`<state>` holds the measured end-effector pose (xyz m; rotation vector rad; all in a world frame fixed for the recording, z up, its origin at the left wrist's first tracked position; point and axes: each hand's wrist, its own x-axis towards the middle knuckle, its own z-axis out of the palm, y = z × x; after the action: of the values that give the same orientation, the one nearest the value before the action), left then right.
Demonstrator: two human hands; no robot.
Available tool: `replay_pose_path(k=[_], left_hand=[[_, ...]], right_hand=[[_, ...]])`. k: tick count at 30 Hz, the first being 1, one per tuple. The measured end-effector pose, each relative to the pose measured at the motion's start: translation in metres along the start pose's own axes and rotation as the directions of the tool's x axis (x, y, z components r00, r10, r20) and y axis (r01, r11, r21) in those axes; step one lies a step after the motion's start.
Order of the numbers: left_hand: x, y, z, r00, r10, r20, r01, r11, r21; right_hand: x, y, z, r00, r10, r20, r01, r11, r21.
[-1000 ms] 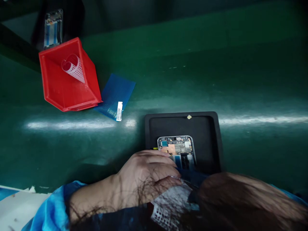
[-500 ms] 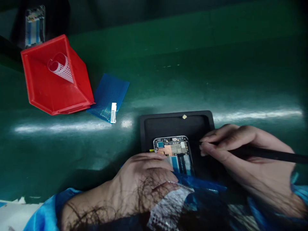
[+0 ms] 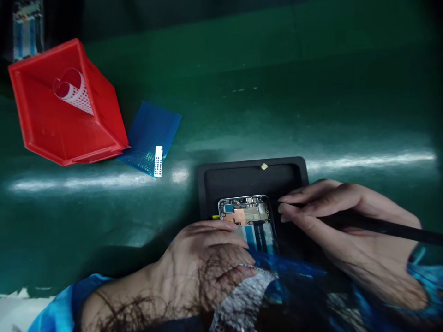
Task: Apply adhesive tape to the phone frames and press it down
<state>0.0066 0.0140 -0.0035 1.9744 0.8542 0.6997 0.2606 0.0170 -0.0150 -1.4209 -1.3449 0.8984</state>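
An opened phone (image 3: 248, 216) with its circuit board exposed lies in a black tray (image 3: 224, 177) on the green surface. My left hand (image 3: 211, 258) rests closed over the phone's lower left part, pinching a white perforated sheet (image 3: 238, 295) with blue film (image 3: 290, 269) beside it. My right hand (image 3: 346, 226) holds a thin black tool (image 3: 391, 228) like a pen, fingertips close to the phone's upper right edge.
A red plastic bin (image 3: 65, 110) with a curled perforated strip inside stands at the upper left. A blue sheet (image 3: 152, 133) with a small white perforated strip lies beside it. Another phone frame (image 3: 27, 30) shows at the top left corner.
My right hand came into view from the lower right with the black tool and has moved left to the phone's edge. My left hand stays on the phone.
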Motion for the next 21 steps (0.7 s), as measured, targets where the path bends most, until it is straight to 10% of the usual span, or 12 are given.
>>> replay_pose_path(k=[21], left_hand=[[0.0002,0.0013,-0.0009,1.000,0.007,-0.009,-0.007,1.000,0.022]], right_hand=[[-0.0041,0.0019,-0.0019,0.997,-0.079,0.026,0.080,0.996,-0.035]])
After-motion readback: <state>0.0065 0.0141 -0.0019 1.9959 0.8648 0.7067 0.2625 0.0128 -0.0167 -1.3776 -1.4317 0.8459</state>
